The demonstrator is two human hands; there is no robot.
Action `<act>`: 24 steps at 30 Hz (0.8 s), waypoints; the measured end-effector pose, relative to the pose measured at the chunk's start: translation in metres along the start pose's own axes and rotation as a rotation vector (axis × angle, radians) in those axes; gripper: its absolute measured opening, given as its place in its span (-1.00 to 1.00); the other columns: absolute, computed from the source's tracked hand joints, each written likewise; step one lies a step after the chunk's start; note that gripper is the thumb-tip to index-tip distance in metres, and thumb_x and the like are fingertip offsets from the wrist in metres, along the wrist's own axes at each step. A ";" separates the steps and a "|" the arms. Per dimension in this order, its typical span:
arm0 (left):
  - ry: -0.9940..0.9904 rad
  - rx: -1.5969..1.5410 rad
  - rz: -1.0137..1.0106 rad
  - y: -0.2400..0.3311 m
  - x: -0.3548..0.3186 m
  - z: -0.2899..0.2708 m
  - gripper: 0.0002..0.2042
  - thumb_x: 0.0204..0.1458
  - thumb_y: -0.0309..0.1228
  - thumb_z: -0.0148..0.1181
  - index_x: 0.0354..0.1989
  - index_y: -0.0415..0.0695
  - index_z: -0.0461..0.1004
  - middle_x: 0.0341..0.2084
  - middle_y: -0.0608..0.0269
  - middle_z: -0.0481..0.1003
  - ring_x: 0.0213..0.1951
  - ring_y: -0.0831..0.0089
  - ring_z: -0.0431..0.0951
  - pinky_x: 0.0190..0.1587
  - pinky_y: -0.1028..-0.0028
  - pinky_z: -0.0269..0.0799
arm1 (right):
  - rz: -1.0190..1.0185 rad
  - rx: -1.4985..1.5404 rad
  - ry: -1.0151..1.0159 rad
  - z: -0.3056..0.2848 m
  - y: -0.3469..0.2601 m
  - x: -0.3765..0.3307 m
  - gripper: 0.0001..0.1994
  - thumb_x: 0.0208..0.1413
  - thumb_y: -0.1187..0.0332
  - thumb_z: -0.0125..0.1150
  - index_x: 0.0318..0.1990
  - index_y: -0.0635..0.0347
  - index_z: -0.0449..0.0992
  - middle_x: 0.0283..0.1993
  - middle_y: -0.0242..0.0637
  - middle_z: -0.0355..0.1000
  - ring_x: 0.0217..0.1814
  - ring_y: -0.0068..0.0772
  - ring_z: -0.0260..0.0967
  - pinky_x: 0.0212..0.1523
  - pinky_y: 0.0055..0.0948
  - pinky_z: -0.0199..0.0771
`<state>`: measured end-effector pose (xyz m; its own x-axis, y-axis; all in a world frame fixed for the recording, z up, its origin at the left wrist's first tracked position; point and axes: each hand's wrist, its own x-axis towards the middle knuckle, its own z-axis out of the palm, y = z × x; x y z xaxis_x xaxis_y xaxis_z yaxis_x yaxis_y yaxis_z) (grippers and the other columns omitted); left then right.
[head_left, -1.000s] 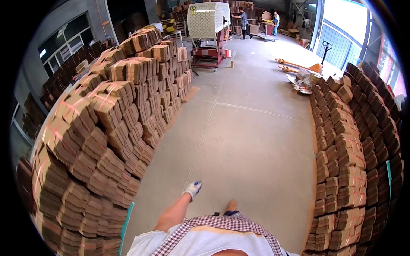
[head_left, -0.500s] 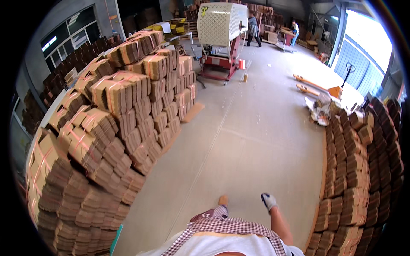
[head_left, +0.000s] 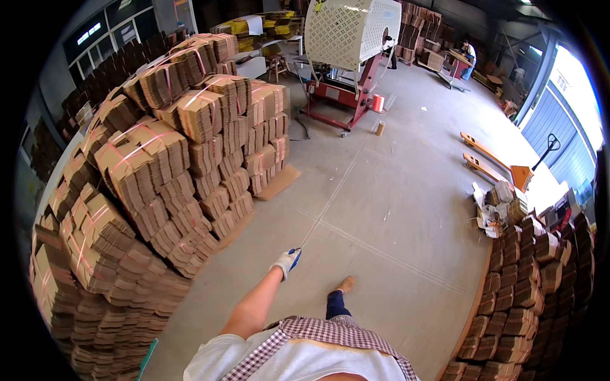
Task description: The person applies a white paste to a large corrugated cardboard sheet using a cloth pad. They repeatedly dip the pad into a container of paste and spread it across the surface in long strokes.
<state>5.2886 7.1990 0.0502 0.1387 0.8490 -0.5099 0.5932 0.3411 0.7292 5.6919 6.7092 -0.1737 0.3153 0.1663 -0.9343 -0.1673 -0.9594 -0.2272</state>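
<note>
My left hand [head_left: 287,263] hangs over the bare floor in front of me, in a white work glove with blue on the finger side. Its fingers point away and downward. They are too small and too much hidden by the back of the glove to show whether they are curled around anything. Nearest to that hand, on the left, stands a tall stack of flat brown cardboard bundles [head_left: 149,149] tied with pink strapping. The hand is apart from it. My right hand is out of the picture. One foot [head_left: 346,284] of mine is stepping forward below a checked apron.
More cardboard bundles [head_left: 508,305] are stacked along the right. Ahead stands a cream perforated machine [head_left: 349,32] on a red wheeled frame, with a red-and-white container [head_left: 377,103] beside it. An orange pallet jack [head_left: 502,162] is at the right. A person [head_left: 469,54] works far back.
My left hand has swung forward into view and my right hand has dropped out of it. The other foot is now forward. The machine and pallet jack appear closer, shifted to the right.
</note>
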 end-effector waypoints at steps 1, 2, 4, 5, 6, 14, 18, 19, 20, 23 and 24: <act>-0.001 -0.015 0.067 0.016 0.024 0.007 -0.39 0.19 0.13 -0.07 0.12 -0.18 0.48 0.08 0.04 0.52 0.14 0.19 0.48 0.17 0.29 0.34 | -0.002 0.038 -0.004 -0.018 -0.038 0.012 -0.70 0.07 0.05 0.14 -0.44 0.05 0.60 -0.55 -0.26 0.50 -0.57 -0.31 0.43 -0.56 -0.24 0.39; -0.029 0.005 0.056 0.039 0.054 0.023 -0.39 0.19 0.13 -0.07 0.12 -0.18 0.48 0.07 0.04 0.52 0.13 0.19 0.49 0.17 0.29 0.35 | -0.011 0.094 0.007 -0.049 -0.079 0.030 -0.71 0.07 0.05 0.15 -0.45 0.04 0.60 -0.55 -0.27 0.49 -0.58 -0.31 0.42 -0.56 -0.25 0.38; -0.104 0.068 0.054 0.076 0.105 0.066 -0.40 0.19 0.13 -0.06 0.11 -0.16 0.49 0.05 0.06 0.54 0.10 0.19 0.50 0.15 0.30 0.36 | -0.075 0.194 0.051 -0.130 -0.161 0.068 -0.72 0.07 0.07 0.16 -0.46 0.04 0.59 -0.56 -0.28 0.48 -0.59 -0.32 0.41 -0.58 -0.25 0.38; -0.074 0.105 -0.037 0.059 0.113 0.065 -0.41 0.20 0.11 -0.07 0.10 -0.15 0.50 0.00 0.08 0.56 0.05 0.24 0.52 0.11 0.29 0.37 | -0.088 0.199 0.016 -0.130 -0.219 0.071 -0.73 0.07 0.07 0.17 -0.46 0.04 0.59 -0.56 -0.28 0.48 -0.59 -0.32 0.41 -0.58 -0.26 0.37; -0.045 0.139 -0.123 0.042 0.116 0.065 -0.43 0.21 0.10 -0.08 0.08 -0.15 0.51 -0.05 0.10 0.59 0.00 0.29 0.55 0.06 0.28 0.39 | -0.167 0.213 0.022 -0.133 -0.275 0.070 -0.75 0.08 0.09 0.18 -0.45 0.03 0.58 -0.57 -0.31 0.46 -0.62 -0.36 0.38 -0.61 -0.30 0.34; -0.072 0.067 -0.623 -0.021 0.138 0.102 -0.41 0.19 0.05 -0.13 0.17 -0.18 0.45 0.18 -0.07 0.41 0.25 0.03 0.35 0.24 0.18 0.22 | -0.578 0.021 -0.014 -0.174 -0.662 0.045 -0.78 0.19 0.15 0.13 -0.24 0.05 0.59 -0.51 -0.44 0.46 -0.54 -0.53 0.37 -0.54 -0.45 0.33; -0.043 -0.024 -0.808 0.053 0.230 0.127 -0.40 0.19 0.06 -0.15 0.17 -0.18 0.44 0.19 -0.09 0.40 0.25 0.01 0.34 0.25 0.16 0.21 | -0.729 -0.063 0.088 -0.229 -0.768 0.110 -0.78 0.19 0.16 0.13 -0.23 0.05 0.60 -0.48 -0.43 0.47 -0.53 -0.53 0.36 -0.53 -0.47 0.33; -0.030 -0.051 -0.811 0.076 0.265 0.131 -0.40 0.19 0.06 -0.15 0.17 -0.18 0.44 0.19 -0.09 0.40 0.25 0.01 0.34 0.26 0.16 0.20 | -0.677 0.020 0.060 -0.247 -0.787 0.126 -0.77 0.19 0.14 0.16 -0.16 0.03 0.58 -0.43 -0.41 0.50 -0.50 -0.48 0.41 -0.53 -0.43 0.37; -0.021 -0.079 -0.813 0.097 0.299 0.136 -0.40 0.19 0.06 -0.16 0.18 -0.18 0.44 0.19 -0.09 0.39 0.25 0.00 0.34 0.26 0.15 0.20 | -0.621 0.094 0.029 -0.265 -0.802 0.138 -0.75 0.18 0.12 0.19 -0.09 0.00 0.57 -0.38 -0.38 0.53 -0.48 -0.42 0.46 -0.53 -0.39 0.41; 0.131 -0.063 -0.833 0.142 0.374 0.114 -0.39 0.19 0.06 -0.18 0.18 -0.18 0.44 0.20 -0.11 0.39 0.26 -0.01 0.34 0.27 0.14 0.19 | -0.362 0.074 -0.100 -0.260 -0.813 0.155 -0.79 0.12 0.11 0.22 -0.31 0.03 0.56 -0.50 -0.40 0.48 -0.58 -0.46 0.40 -0.60 -0.43 0.36; 0.190 -0.051 -0.768 0.167 0.410 0.106 -0.39 0.19 0.06 -0.18 0.18 -0.18 0.44 0.20 -0.11 0.38 0.26 -0.02 0.34 0.27 0.13 0.18 | -0.361 0.046 -0.121 -0.263 -0.817 0.168 -0.80 0.11 0.12 0.23 -0.31 0.02 0.56 -0.50 -0.39 0.49 -0.60 -0.44 0.39 -0.64 -0.40 0.34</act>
<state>5.5287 7.5610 -0.0851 -0.4350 0.4218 -0.7955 0.4308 0.8733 0.2274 6.1270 7.4608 -0.0729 0.2499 0.5203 -0.8166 -0.1084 -0.8231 -0.5575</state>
